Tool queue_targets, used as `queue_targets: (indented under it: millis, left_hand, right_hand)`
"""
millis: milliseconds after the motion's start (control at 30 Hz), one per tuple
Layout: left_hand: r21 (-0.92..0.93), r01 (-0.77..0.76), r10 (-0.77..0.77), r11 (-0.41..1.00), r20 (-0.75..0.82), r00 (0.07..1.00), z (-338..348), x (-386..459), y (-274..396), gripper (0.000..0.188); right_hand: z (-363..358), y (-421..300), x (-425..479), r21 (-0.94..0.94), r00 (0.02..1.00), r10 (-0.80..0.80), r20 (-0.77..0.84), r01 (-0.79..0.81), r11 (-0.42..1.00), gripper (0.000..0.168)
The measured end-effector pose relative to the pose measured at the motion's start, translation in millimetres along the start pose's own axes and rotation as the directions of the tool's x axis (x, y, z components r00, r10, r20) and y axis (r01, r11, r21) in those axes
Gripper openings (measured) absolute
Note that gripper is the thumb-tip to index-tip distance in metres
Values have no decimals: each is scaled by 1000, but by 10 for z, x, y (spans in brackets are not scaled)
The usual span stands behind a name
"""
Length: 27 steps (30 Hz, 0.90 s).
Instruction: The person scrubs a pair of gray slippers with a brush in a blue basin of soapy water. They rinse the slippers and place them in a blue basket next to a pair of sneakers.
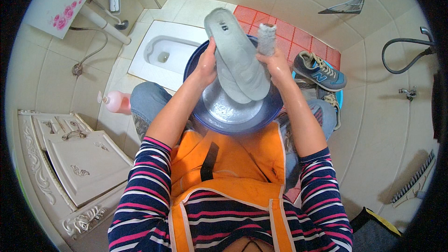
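Observation:
My left hand [208,63] grips a pair of grey shoe insoles [241,52] by their left edge, thumb on the upper face. The two insoles overlap and tilt over a blue basin [233,124], the top one bearing dark letters near its far end. In my right hand [276,65] is a small whitish, rough-surfaced object, seemingly a scrubbing brush [267,40], held upright beside the insoles' right edge. Whether that hand also touches the insoles is hard to tell. The basin's pale bottom looks wet and shiny.
Right of the basin, New Balance sneakers [320,71] rest in a light-blue tub [340,96]. A squat toilet [164,54] lies beyond my left knee, near a pink pump bottle [117,102]. Red mesh matting [297,38] covers floor at the back. A white cabinet [91,168] stands at left.

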<state>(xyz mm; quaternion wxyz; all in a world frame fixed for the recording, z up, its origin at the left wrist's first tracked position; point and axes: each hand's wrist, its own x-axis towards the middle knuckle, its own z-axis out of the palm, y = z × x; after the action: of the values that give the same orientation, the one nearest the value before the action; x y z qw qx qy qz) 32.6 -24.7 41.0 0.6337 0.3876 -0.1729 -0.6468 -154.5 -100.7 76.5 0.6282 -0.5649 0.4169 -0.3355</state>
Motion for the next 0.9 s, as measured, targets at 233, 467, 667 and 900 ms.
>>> queue_targets:
  millis: [233,467,667,900]
  left_hand:
    - [-70,-16,14,997,-23,1000,11,-43,100,61]
    - [-143,17,-6,990,72,997,39,-72,170,60]
    - [-129,23,-13,991,76,997,-60,-46,156,59]
    - [-88,39,-35,995,52,998,40,-31,119,61]
  right_hand:
    - [-177,-124,69,210,989,5,-150,27,977,22]
    - [-230,-47,122,196,985,-15,-170,48,979,22]
    - [-167,-52,115,223,986,-1,-169,39,974,23]
    - [-162,-133,-31,258,999,34,-17,-28,966,29]
